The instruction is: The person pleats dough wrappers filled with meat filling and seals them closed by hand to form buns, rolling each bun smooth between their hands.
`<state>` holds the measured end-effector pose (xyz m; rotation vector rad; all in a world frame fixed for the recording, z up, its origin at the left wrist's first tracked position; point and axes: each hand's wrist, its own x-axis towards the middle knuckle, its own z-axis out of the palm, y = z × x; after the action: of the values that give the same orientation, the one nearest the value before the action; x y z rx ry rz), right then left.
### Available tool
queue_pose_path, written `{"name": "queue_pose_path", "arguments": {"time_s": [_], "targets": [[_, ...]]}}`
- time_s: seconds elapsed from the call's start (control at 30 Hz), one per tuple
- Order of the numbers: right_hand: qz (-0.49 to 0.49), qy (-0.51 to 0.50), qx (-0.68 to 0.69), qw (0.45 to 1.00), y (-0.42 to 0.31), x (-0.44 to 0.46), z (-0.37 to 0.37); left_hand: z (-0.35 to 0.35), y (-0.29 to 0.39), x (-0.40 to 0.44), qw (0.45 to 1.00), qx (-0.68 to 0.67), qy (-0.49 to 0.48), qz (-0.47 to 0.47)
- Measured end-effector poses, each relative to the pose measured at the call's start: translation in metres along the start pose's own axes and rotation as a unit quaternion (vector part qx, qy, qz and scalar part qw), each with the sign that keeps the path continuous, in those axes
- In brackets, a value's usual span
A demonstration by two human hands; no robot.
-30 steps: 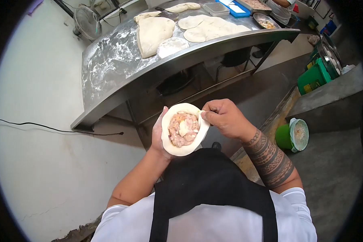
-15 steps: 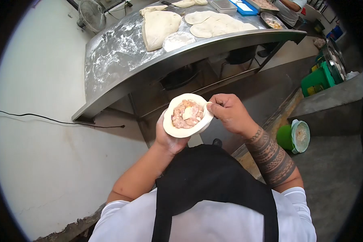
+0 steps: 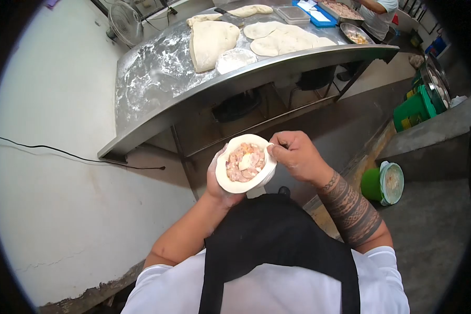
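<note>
In front of my apron I hold a round dough wrapper [image 3: 226, 178], cupped from below and on the left by my left hand [image 3: 217, 183]. A chunky pinkish meat filling [image 3: 245, 161] with orange bits and a pale piece on top lies in its middle. The thumb and forefinger of my right hand [image 3: 294, 154] pinch the wrapper's right edge. Most of my left fingers are hidden under the dough.
Ahead is a floured steel table [image 3: 141, 99] bearing a large dough slab [image 3: 212, 44], flattened dough [image 3: 288, 41] and a flour bowl [image 3: 236, 61]. A green bucket [image 3: 371, 184] stands on the floor at right. Another person [image 3: 378, 20] is at the far right.
The wrapper and both hands sit slightly lower in view, as the table does too. My right hand still pinches the wrapper's right edge.
</note>
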<state>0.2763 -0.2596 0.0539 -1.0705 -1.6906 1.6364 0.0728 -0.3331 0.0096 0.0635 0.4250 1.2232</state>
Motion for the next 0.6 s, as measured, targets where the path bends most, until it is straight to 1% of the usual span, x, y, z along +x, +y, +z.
{"name": "queue_pose_path", "arguments": {"time_s": [0.17,0.27,0.33,0.43,0.47,0.53,0.6], "targets": [[-0.018,0.022,-0.077,0.997,-0.002,0.001,-0.003,-0.005,0.003,0.002,0.999,-0.022,-0.028,-0.018],[-0.036,0.001,-0.059,0.998,-0.008,0.003,-0.003,-0.003,0.004,0.003,0.998,-0.022,-0.03,-0.042],[-0.023,0.006,-0.058,0.998,-0.009,0.005,-0.003,-0.001,0.004,0.006,0.998,-0.022,-0.018,-0.05],[-0.001,0.01,-0.041,0.999,-0.006,0.005,-0.001,0.011,0.002,0.004,0.999,-0.018,0.001,-0.034],[0.006,0.012,-0.033,0.999,-0.005,0.006,-0.001,0.01,0.002,0.004,0.999,-0.019,-0.01,-0.036],[-0.003,-0.009,-0.059,0.998,-0.01,0.007,-0.005,0.005,0.003,0.005,0.999,-0.023,-0.03,-0.04],[-0.014,-0.016,-0.091,0.996,-0.016,0.006,-0.007,0.001,0.006,0.006,0.998,-0.004,0.002,-0.062]]}}
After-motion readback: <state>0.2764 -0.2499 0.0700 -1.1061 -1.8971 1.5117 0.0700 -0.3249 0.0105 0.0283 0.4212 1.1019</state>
